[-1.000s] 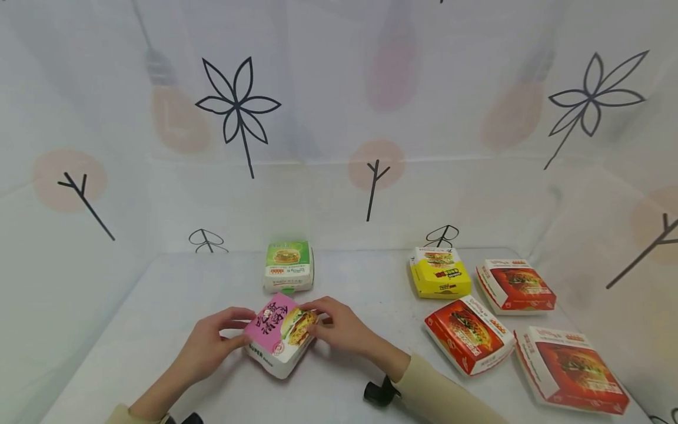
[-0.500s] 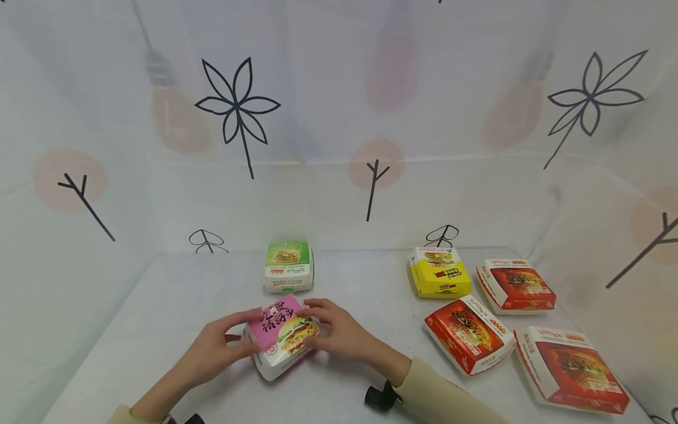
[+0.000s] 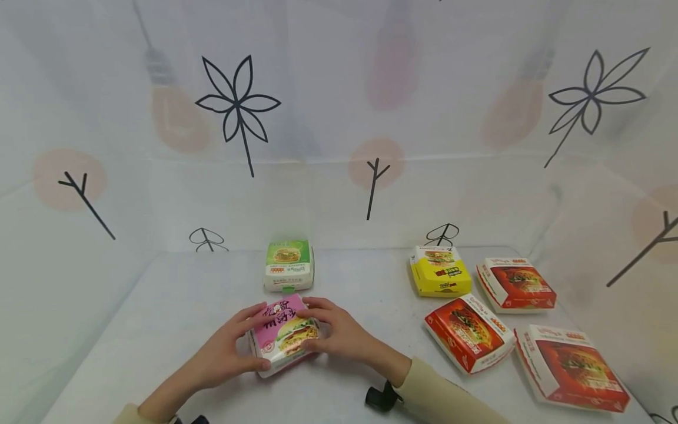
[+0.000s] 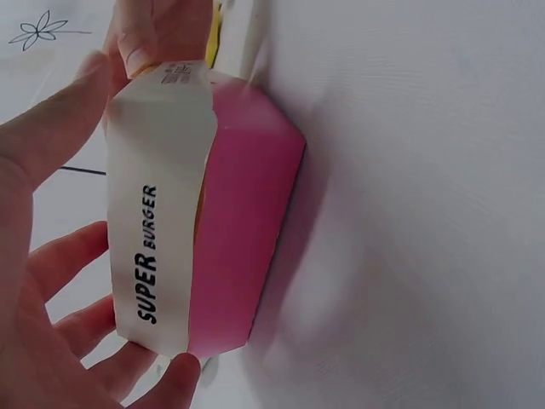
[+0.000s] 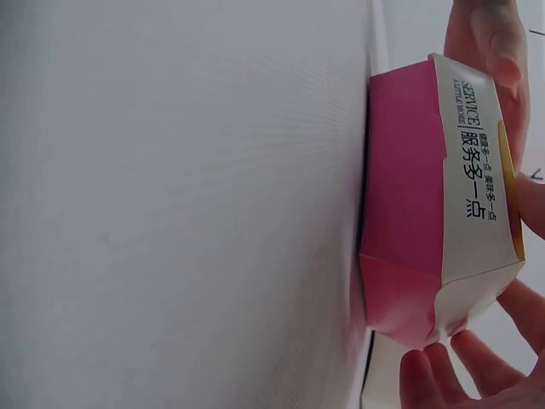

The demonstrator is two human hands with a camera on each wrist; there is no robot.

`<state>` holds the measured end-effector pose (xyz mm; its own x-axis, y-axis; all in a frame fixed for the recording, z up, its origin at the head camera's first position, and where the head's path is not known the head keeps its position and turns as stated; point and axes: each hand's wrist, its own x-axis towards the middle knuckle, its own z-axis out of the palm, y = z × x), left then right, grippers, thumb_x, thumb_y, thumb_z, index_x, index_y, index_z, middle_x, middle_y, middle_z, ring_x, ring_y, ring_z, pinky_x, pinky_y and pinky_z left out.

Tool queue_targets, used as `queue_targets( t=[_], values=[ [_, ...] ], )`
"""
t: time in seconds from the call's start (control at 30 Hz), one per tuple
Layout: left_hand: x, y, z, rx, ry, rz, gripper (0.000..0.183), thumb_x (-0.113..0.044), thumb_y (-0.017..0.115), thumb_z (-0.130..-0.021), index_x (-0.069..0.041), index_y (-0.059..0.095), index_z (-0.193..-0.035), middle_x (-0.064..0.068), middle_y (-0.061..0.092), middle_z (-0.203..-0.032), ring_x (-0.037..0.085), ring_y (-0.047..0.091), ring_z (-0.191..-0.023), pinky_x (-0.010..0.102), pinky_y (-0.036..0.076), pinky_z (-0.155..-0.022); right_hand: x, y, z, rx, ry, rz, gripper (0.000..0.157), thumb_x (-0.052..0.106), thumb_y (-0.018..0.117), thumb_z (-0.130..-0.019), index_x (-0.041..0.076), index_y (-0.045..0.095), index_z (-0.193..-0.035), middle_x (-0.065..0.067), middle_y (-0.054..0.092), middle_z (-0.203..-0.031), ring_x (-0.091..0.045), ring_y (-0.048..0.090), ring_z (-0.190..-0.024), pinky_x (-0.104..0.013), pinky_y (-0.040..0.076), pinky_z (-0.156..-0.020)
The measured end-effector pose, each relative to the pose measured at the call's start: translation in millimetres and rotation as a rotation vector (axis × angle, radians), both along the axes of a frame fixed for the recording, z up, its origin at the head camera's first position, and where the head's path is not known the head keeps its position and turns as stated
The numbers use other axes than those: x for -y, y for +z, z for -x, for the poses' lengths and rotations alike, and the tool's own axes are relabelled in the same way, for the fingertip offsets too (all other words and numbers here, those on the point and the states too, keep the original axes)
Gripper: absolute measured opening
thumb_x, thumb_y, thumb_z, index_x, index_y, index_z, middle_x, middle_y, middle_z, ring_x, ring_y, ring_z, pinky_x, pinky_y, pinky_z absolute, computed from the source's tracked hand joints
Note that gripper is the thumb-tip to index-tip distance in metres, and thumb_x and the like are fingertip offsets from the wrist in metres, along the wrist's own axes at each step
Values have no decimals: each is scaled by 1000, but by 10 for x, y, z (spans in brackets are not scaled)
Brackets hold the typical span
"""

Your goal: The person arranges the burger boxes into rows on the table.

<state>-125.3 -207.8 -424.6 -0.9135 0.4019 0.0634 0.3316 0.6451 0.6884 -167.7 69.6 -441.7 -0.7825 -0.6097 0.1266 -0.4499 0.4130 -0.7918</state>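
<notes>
A pink and white burger box [image 3: 283, 338], printed with a burger and dark lettering, sits on the white table between both hands. My left hand [image 3: 219, 353] grips its left side, fingers along the far left edge and thumb at the near corner. From the right, my right hand [image 3: 341, 333] holds it between thumb and fingers. "SUPER BURGER" shows on the white lid flap in the left wrist view, above the box's pink lower half [image 4: 238, 221]. The right wrist view shows fingertips at one corner of the same box [image 5: 404, 187]. Its lid is down.
Just behind stands a green and white burger box [image 3: 288, 265]. To the right are a yellow box [image 3: 441, 274] and three red ones: a tilted box [image 3: 468, 335], a back box [image 3: 521, 285] and a front box [image 3: 580, 368]. A patterned white curtain [image 3: 318, 200] encloses the table.
The pink box has turned counterclockwise, its front edge swinging round to the right. My left hand has shifted its hold, with the thumb now at the near corner. The right hand stays nearly in place.
</notes>
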Motion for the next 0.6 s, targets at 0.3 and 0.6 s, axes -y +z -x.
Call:
queue_targets(
  t=[0.3, 0.6],
  values=[
    [-32, -16, -6, -53, -19, 30, 81, -57, 83, -72, -27, 56, -142, 7, 33, -158, 44, 31, -141, 69, 35, -102, 6, 3, -25, -36, -17, -7, 61, 41, 79, -83, 22, 61, -138, 3, 36, -157, -27, 34, -142, -60, 32, -110],
    [-29, 23, -31, -82, -40, 67, 78, -56, 81, -75, -28, 55, -144, 7, 32, -160, 43, 26, -144, 71, 32, -103, 4, -16, -58, -58, 2, -53, 66, 46, 75, -86, 22, 56, -143, 1, 28, -162, -29, 29, -146, -62, 32, -109]
  ],
)
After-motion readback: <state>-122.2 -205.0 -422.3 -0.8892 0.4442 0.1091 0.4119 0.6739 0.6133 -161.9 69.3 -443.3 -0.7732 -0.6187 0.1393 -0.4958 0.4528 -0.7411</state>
